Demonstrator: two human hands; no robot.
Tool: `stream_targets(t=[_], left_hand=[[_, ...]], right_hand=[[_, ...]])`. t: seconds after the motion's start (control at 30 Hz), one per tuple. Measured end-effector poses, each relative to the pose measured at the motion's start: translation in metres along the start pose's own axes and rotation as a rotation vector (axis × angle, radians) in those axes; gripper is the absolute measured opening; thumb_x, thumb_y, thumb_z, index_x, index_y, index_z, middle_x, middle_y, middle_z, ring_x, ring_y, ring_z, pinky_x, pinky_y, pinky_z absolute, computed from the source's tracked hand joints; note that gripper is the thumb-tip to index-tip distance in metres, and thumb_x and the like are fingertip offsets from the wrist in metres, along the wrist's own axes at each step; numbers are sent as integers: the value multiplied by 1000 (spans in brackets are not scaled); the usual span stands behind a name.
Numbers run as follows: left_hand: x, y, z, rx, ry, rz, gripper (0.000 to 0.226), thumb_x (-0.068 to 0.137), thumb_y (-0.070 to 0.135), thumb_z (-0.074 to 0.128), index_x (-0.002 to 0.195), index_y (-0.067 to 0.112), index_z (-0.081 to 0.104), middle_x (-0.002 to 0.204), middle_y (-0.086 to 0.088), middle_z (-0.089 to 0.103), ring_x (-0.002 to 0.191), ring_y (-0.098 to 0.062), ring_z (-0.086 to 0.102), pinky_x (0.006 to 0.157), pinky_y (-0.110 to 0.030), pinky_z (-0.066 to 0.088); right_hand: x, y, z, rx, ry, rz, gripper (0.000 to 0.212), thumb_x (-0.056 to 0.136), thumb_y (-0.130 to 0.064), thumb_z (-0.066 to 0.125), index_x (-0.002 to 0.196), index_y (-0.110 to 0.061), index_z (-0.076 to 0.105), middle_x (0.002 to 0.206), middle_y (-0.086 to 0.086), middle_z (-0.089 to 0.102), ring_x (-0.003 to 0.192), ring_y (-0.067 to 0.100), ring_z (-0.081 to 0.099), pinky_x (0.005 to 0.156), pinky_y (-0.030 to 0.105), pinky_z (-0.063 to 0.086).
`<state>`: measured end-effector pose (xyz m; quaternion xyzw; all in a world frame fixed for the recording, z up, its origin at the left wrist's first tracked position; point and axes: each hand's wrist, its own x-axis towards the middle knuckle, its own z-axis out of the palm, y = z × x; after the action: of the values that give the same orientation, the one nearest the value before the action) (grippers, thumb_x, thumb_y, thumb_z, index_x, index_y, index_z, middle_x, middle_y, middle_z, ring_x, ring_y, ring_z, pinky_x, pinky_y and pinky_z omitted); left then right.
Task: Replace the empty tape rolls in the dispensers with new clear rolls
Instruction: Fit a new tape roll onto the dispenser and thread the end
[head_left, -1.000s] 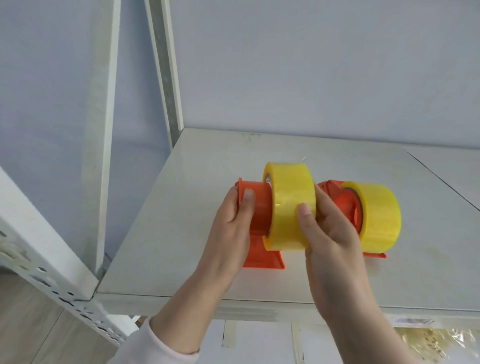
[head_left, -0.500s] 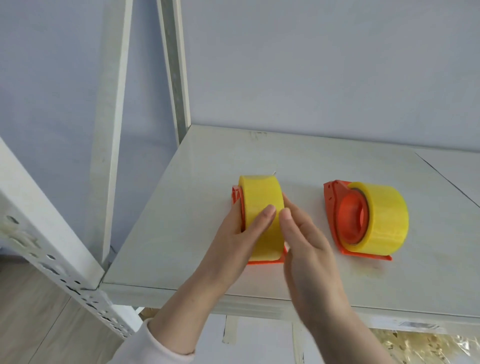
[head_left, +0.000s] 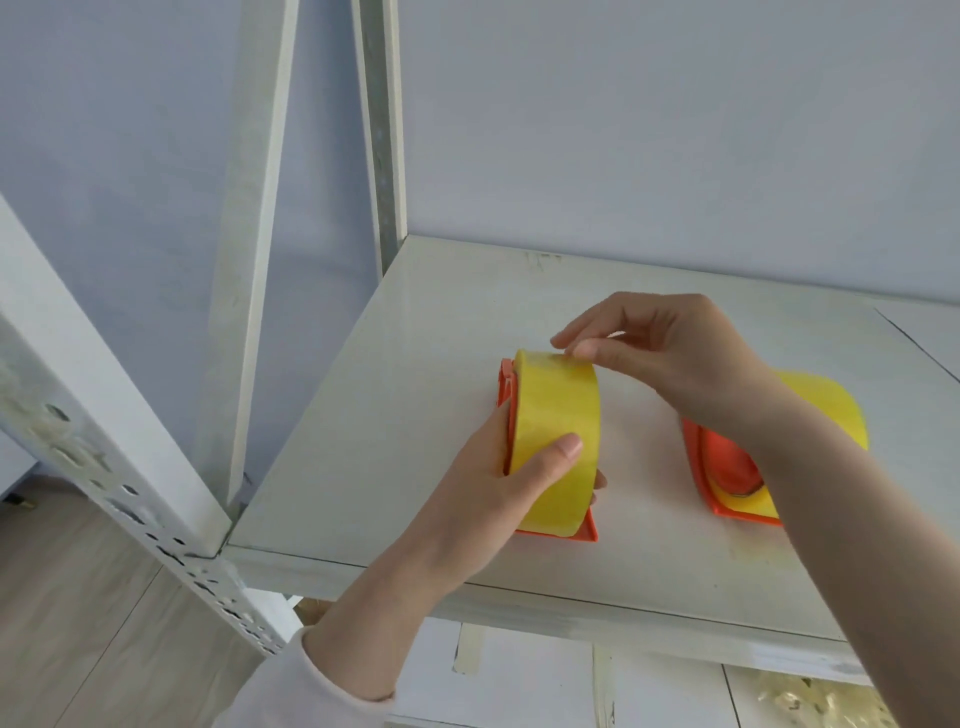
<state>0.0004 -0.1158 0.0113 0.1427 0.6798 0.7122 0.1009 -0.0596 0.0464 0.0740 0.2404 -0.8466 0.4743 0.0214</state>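
Observation:
Two orange tape dispensers stand on a white shelf board (head_left: 395, 415). The left dispenser (head_left: 563, 532) carries a yellowish clear tape roll (head_left: 556, 415). My left hand (head_left: 498, 483) grips that roll and dispenser from the near left side, thumb across the roll's face. My right hand (head_left: 660, 353) reaches over from the right and pinches at the top of the roll, where the tape end lies. The right dispenser (head_left: 722, 467) holds a second yellow roll (head_left: 826, 400), partly hidden behind my right forearm.
White perforated shelf uprights (head_left: 384, 130) rise at the back left corner, and another upright (head_left: 104, 431) slants at the near left. A plain wall stands behind the shelf. A lower shelf with a clear plastic bag (head_left: 815, 701) shows beneath the front edge.
The roll went fully onto the left dispenser, which now stands on the shelf. My right hand moved from the roll's near face up to its top; my left hand kept its grip.

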Motion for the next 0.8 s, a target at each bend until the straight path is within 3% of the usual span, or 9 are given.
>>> stream_targets(t=[0.17,0.27,0.33,0.4,0.5,0.57,0.63,0.73,0.8], left_hand=[[-2,-1,-2,-48,-26,-5,38,76,32,57,108,13,56,73,4,73,71,-7,70,64,-16,52],[-5,-4,-1,-53,-37,-7,46,69,37,58,109,14,56,78,3,73,76,-10,70,67,-19,52],[-4,-4,-1,-62,-22,-8,51,67,42,57,109,14,56,78,3,73,76,-10,70,67,-19,52],[-1,-1,-2,-80,5,-15,54,67,48,55,106,11,56,76,1,72,73,-12,70,67,-21,52],[2,3,-1,-91,31,-21,52,70,50,57,106,13,55,72,0,71,68,-15,70,64,-26,53],[3,3,0,-102,44,-23,40,76,42,58,104,14,54,70,0,71,66,-14,69,61,-25,53],[3,2,1,-112,39,-24,34,78,37,54,103,14,54,69,0,72,66,-13,69,62,-24,53],[0,3,1,-130,5,-30,36,77,32,53,106,12,54,71,-1,73,67,-14,70,62,-22,53],[-3,4,0,-148,-3,-40,42,72,34,58,107,10,54,71,-2,73,68,-13,70,61,-19,52]], right_hand=[[46,4,-5,277,81,220,13,90,-12,54,78,-8,59,70,-3,71,61,7,69,67,24,59],[78,20,-9,473,121,559,14,92,-13,51,80,-6,55,76,5,69,54,11,70,57,24,59],[86,28,-5,640,111,774,18,95,-15,46,80,-6,53,64,5,72,50,15,69,48,25,57],[85,29,-6,789,98,849,30,98,-25,35,88,-4,54,65,10,74,59,23,72,54,30,58],[74,25,-11,958,55,845,60,92,-50,36,105,6,52,95,21,72,89,34,68,78,40,55],[61,22,-4,755,12,792,57,83,-50,54,101,4,55,101,20,69,88,28,68,80,34,56],[52,23,6,488,-15,685,30,78,-30,67,91,-3,63,89,12,72,74,13,69,72,22,57],[55,23,11,312,5,596,6,77,-12,70,79,-7,67,62,-1,71,52,2,64,58,13,54],[67,22,8,251,5,625,6,80,-14,68,77,-10,65,67,-1,69,46,1,61,50,13,52]])
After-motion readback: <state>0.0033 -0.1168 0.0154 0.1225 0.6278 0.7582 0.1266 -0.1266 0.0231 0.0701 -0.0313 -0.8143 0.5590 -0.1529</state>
